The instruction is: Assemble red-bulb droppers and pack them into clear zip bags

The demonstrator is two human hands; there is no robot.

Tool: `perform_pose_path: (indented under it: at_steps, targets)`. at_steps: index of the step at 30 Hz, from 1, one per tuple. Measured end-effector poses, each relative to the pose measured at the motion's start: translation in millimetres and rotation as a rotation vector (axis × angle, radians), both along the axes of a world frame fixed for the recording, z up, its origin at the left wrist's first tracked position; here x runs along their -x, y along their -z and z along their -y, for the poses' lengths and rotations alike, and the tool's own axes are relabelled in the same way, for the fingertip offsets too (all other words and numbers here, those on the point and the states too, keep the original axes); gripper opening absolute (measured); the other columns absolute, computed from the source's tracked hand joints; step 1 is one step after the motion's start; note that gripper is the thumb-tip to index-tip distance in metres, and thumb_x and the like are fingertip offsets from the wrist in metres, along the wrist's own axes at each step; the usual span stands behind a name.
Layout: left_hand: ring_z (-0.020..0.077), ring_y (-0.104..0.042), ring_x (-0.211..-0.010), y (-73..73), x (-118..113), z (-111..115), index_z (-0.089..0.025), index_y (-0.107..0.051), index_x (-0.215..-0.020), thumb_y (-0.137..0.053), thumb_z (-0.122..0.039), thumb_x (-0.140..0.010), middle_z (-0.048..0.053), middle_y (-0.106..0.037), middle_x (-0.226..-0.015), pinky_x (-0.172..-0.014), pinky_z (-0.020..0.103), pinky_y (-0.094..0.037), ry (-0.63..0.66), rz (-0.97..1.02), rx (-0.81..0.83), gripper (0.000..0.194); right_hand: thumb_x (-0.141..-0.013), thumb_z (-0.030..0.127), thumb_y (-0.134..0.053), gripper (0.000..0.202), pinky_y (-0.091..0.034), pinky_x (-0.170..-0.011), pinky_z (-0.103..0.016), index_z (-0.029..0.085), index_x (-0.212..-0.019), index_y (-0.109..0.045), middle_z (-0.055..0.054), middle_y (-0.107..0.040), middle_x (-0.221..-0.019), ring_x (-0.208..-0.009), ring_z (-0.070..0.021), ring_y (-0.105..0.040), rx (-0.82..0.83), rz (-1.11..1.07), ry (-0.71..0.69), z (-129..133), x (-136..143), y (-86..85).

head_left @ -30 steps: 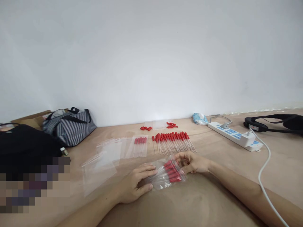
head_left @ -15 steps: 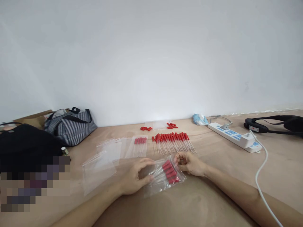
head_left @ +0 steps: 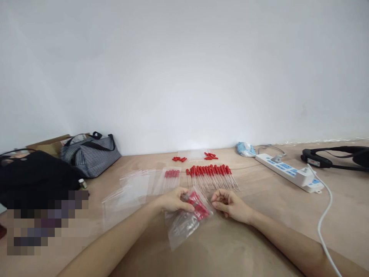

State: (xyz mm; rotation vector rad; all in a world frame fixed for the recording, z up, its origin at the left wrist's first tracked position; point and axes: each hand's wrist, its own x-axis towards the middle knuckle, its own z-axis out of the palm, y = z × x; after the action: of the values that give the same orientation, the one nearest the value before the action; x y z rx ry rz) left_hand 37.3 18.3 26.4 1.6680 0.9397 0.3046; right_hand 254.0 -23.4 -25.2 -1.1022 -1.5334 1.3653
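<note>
My left hand (head_left: 175,201) grips a clear zip bag (head_left: 182,229) that holds several droppers with red rubber bulbs (head_left: 199,206); their tubes are mostly hidden by the hand and the plastic's shine. Close to the bag's right corner is my right hand (head_left: 230,206), its fingers loosely curled, thumb and forefinger slightly apart, with nothing visible in them. Beyond the hands lies a row of red-bulbed droppers (head_left: 210,171). To its left, another clear bag (head_left: 163,184) contains several droppers. Flat bags (head_left: 115,204) lie overlapping further left.
Loose red bulbs (head_left: 179,159) and more bulbs (head_left: 211,156) lie near the wall beside thin clear tubes. On the right are a white power strip (head_left: 288,171) with a cable (head_left: 323,223), a blue crumpled packet (head_left: 245,149) and black headgear (head_left: 319,158). A striped bag (head_left: 92,156) stands left.
The bag of droppers has moved left and tilted with my left hand. My right hand, which was at the bag's edge, is now just beside its corner.
</note>
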Motion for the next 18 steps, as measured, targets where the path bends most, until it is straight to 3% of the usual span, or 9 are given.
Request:
perform_pose_path:
  at_steps: [4, 7, 10, 13, 16, 18]
  targets:
    - [0.0186, -0.062, -0.073, -2.7, 26.7, -15.0, -0.013, -0.058, -0.085, -0.074, -0.025, -0.053, 0.004, -0.066, -0.080, -0.062, 0.026, -0.047, -0.481, 0.194, -0.053, 0.038, -0.062, 0.039, -0.065, 0.028, -0.031, -0.036, -0.014, 0.018, -0.072, -0.049, 0.005, -0.048, -0.059, -0.044, -0.0035, -0.038, 0.013, 0.016, 0.002, -0.9, -1.3, 2.0]
    - [0.0174, -0.062, -0.069, 1.7, 39.5, -38.9, -0.013, -0.053, -0.083, -0.071, -0.022, -0.057, 0.004, -0.064, -0.075, -0.060, 0.025, -0.047, -0.703, 0.154, -0.145, 0.033, -0.063, 0.037, -0.065, 0.026, -0.032, -0.037, -0.014, 0.018, -0.072, -0.049, 0.004, -0.049, -0.060, -0.047, -0.0042, -0.040, 0.011, 0.025, 0.003, -1.2, -1.5, 3.3]
    - [0.0172, -0.062, -0.067, 6.9, 45.0, -60.1, -0.013, -0.051, -0.081, -0.069, -0.018, -0.059, 0.005, -0.062, -0.072, -0.061, 0.027, -0.048, -0.818, 0.072, -0.232, 0.029, -0.063, 0.036, -0.065, 0.026, -0.032, -0.038, -0.014, 0.018, -0.072, -0.049, 0.004, -0.049, -0.059, -0.048, -0.0045, -0.041, 0.006, 0.029, 0.002, -0.9, -1.4, 3.3]
    - [0.0230, -0.060, -0.081, 3.1, 52.8, -66.6, -0.012, -0.050, -0.087, -0.069, -0.019, -0.056, 0.007, -0.060, -0.079, -0.072, 0.034, -0.046, -0.904, -0.047, -0.374, 0.037, -0.064, 0.036, -0.064, 0.026, -0.033, -0.038, -0.014, 0.017, -0.072, -0.049, 0.004, -0.048, -0.058, -0.048, -0.0044, -0.041, 0.001, 0.050, -0.009, -0.8, -1.6, 2.4]
    - [0.0308, -0.043, -0.109, -8.0, 69.4, -54.1, -0.014, -0.051, -0.096, -0.068, -0.023, -0.054, 0.011, -0.055, -0.102, -0.092, 0.044, -0.031, -0.945, -0.154, -0.571, 0.046, -0.065, 0.036, -0.063, 0.025, -0.033, -0.039, -0.014, 0.016, -0.073, -0.050, 0.004, -0.049, -0.059, -0.048, -0.0040, -0.041, -0.004, 0.077, -0.026, -1.0, -1.9, 1.9]
    - [0.0307, -0.031, -0.119, -10.9, 84.0, -36.1, -0.016, -0.054, -0.098, -0.061, -0.028, -0.060, 0.011, -0.049, -0.115, -0.100, 0.045, -0.020, -0.914, -0.225, -0.702, 0.041, -0.066, 0.037, -0.062, 0.025, -0.033, -0.039, -0.014, 0.016, -0.072, -0.050, 0.004, -0.049, -0.059, -0.048, -0.0041, -0.041, -0.007, 0.090, -0.032, -1.0, -1.9, 1.9]
